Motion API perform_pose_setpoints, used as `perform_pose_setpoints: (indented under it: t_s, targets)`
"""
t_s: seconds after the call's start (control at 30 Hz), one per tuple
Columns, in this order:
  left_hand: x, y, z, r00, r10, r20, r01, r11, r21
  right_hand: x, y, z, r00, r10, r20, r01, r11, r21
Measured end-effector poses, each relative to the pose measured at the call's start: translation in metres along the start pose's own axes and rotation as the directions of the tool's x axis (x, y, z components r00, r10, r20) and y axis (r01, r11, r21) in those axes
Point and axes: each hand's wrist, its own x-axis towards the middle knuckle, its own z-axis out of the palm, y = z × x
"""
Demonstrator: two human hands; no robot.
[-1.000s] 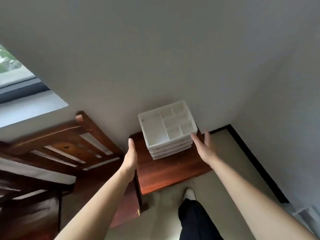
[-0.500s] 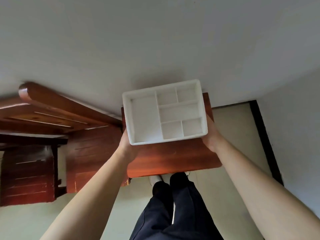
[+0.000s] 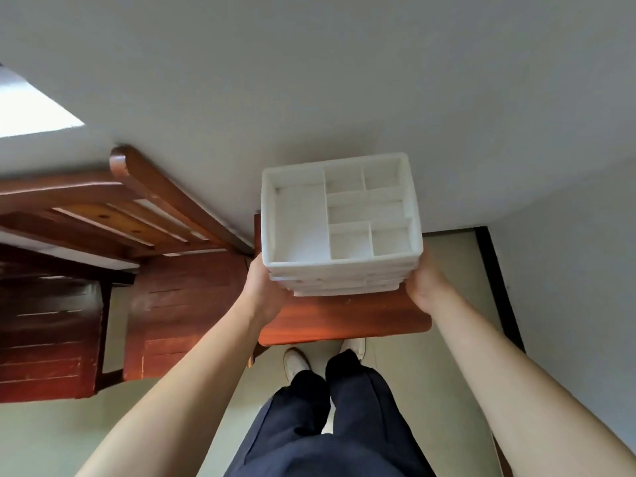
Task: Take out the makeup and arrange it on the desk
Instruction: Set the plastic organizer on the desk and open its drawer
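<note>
Raised since before, white organizer (image 3: 339,225) stays gripped by left hand (image 3: 263,290) and right hand (image 3: 425,287).

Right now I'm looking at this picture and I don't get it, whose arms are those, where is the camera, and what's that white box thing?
There is no machine here. The camera sits on a person's head and looks forward and down, so you see their own two bare arms, dark trousers and white shoes.

The left hand and right hand grip opposite sides of a white plastic organiser. Its top tray is divided into compartments, all empty as far as can be seen, and its front shows stacked layers that look like drawers.

It is above a small reddish wooden table by the wall; I cannot tell whether it is lifted or resting on it. A wooden chair stands to the left. No makeup is visible.
</note>
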Motion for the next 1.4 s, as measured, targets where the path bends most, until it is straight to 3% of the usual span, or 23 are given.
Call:
perform_pose_setpoints:
  t_s: [0.23, 0.43, 0.63, 0.8, 0.9, 1.07, 1.27, 1.4]
  targets:
    - [-0.058, 0.009, -0.019, 0.983, 0.130, 0.126, -0.121, 0.989, -0.079, -0.067, -0.011, 0.028, 0.992, -0.128, 0.016, 0.127, 0.992, 0.026]
    - [-0.124, 0.015, -0.030, 0.966, 0.249, 0.068, -0.239, 0.963, -0.128, -0.102, -0.032, 0.051, 0.979, -0.170, 0.115, 0.171, 0.985, 0.004]
    - [-0.195, -0.001, -0.036, 0.891, 0.434, -0.134, -0.453, 0.868, -0.201, -0.123, -0.055, 0.071, 0.898, -0.239, 0.370, 0.271, 0.962, -0.036]
    - [-0.268, -0.036, -0.053, 0.782, 0.511, -0.358, -0.608, 0.752, -0.255, -0.151, -0.056, 0.109, 0.800, -0.183, 0.572, 0.277, 0.957, -0.081]
    - [-0.319, -0.060, -0.075, 0.720, 0.503, -0.478, -0.667, 0.690, -0.279, -0.181, -0.048, 0.149, 0.706, -0.114, 0.699, 0.241, 0.967, -0.086]
    - [-0.424, -0.101, -0.134, 0.594, 0.407, -0.693, -0.755, 0.579, -0.307, -0.257, -0.014, 0.248, 0.503, -0.065, 0.862, 0.314, 0.943, -0.112]
    - [-0.578, -0.181, -0.226, 0.297, 0.263, -0.918, -0.853, 0.505, -0.131, -0.404, 0.064, 0.385, 0.163, 0.100, 0.982, 0.350, 0.924, -0.152]
    - [-0.687, -0.253, -0.287, 0.116, 0.179, -0.977, -0.908, 0.417, -0.032, -0.519, 0.143, 0.467, -0.009, 0.212, 0.977, 0.325, 0.925, -0.198]
